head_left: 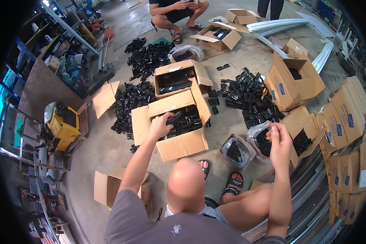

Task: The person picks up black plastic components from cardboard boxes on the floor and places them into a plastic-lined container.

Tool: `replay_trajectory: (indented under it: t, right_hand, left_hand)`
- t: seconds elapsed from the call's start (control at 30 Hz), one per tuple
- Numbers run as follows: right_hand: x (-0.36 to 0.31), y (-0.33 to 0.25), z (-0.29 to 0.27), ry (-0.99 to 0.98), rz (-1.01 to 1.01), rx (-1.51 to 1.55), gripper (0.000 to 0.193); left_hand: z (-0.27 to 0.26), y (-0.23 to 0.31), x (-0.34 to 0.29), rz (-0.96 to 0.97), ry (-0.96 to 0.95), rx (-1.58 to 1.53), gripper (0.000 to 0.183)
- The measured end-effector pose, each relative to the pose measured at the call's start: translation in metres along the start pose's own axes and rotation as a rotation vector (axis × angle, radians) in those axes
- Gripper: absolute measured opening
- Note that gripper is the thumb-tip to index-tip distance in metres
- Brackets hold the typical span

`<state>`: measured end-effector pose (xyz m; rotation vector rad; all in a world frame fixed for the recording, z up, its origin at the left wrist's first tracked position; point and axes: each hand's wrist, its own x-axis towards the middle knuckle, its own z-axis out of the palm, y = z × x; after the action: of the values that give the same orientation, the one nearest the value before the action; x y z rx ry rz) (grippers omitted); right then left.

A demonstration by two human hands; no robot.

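Observation:
My left hand (162, 126) reaches over the near flap side of an open cardboard box (182, 144). Its fingers are closed on a small black plastic part (175, 118), blurred at the fingertips. More black parts (191, 118) of the same look fill the box. Raised to the right, my right hand (280, 145) has curled fingers with thumb and fingertips close together. Whatever it may pinch is too small to make out. Below and beside that hand stand a box lined with clear plastic (257, 131) and a smaller lined box (236, 153), both holding small black pieces.
Loose heaps of black parts (130, 103) lie left of the boxes, and another heap (248, 95) lies right. A second open box (175, 87) stands just beyond. Stacked cartons (345, 118) line the right side; a yellow machine (63, 126) stands left. Another person (179, 12) squats ahead.

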<state>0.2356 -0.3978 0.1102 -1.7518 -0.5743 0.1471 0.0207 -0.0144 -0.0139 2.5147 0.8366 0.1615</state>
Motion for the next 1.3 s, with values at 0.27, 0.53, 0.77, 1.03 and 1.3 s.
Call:
replay_trajectory:
  t: [0.27, 0.53, 0.77, 1.03, 1.3]
  right_hand:
    - [0.005, 0.013, 0.003, -0.173, 0.158, -0.060, 0.024]
    - [0.018, 0.038, 0.006, -0.178, 0.199, -0.086, 0.021]
    - [0.042, 0.066, 0.003, -0.211, 0.274, -0.049, 0.022]
    - [0.052, 0.074, 0.002, -0.283, 0.356, 0.016, 0.021]
    - [0.054, 0.075, -0.005, -0.381, 0.453, -0.031, 0.024]
  left_hand:
    - [0.059, -0.108, 0.012, -0.161, -0.153, 0.016, 0.065]
    - [0.085, -0.118, 0.029, -0.157, 0.105, 0.049, 0.050]
    - [0.090, 0.015, 0.017, 0.249, 0.360, -0.329, 0.018]
    - [0.243, 0.122, 0.083, -0.095, -0.365, -0.277, 0.059]
    - [0.353, 0.061, 0.174, -0.637, -0.031, 0.146, 0.074]
